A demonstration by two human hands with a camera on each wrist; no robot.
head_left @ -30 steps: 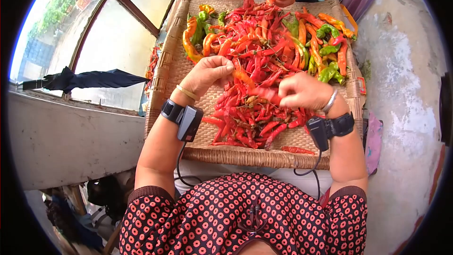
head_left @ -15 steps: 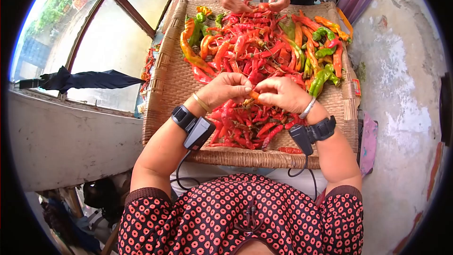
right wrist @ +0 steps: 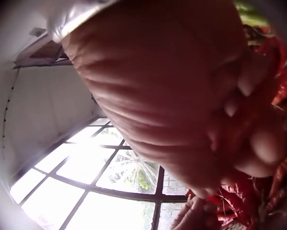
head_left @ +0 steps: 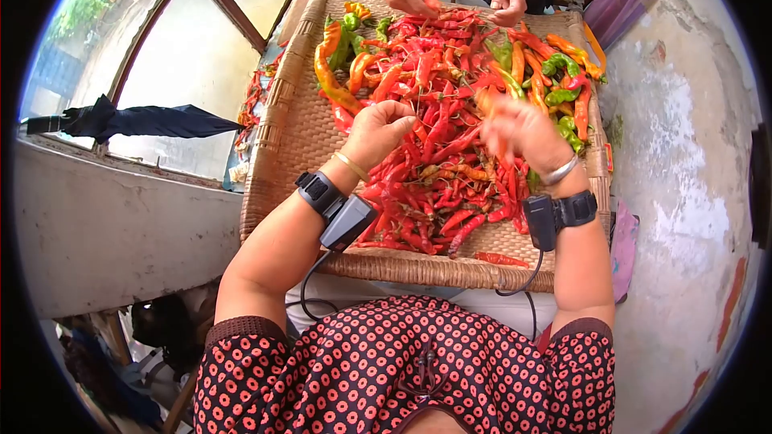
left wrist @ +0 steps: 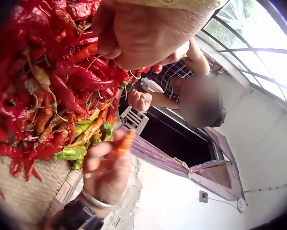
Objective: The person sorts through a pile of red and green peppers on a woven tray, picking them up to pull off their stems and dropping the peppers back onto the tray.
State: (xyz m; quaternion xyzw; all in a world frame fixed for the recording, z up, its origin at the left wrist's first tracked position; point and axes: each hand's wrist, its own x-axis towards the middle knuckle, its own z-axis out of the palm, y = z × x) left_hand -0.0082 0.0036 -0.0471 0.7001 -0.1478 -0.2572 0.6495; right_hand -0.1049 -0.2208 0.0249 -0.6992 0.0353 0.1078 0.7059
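My left hand [head_left: 376, 135] hovers over the left side of the heap of red chili peppers [head_left: 434, 124], its fingers curled and thumb tip close to the index finger. Nothing shows between them; in the left wrist view the palm side of that hand [left wrist: 143, 36] hides the fingertips. Blurred by motion, my right hand [head_left: 527, 135] is above the heap's right side. It grips an orange chili pepper [left wrist: 126, 143], whose end sticks out past the fingers in the left wrist view. In the right wrist view my right hand [right wrist: 157, 91] fills most of the picture.
The heap lies on a woven tray [head_left: 318, 157] with a raised rim. Green and orange peppers [head_left: 346, 40] lie at its left; more mixed-colour peppers [head_left: 563, 80] lie at its right. Across the tray, another person's hands [head_left: 507, 0] work at the heap's far end. A folded umbrella [head_left: 169, 120] rests by the window.
My hands came together around an orange pepper half a second ago, and now they are apart. The right hand has moved right with an orange pepper; the left has moved slightly up and left.
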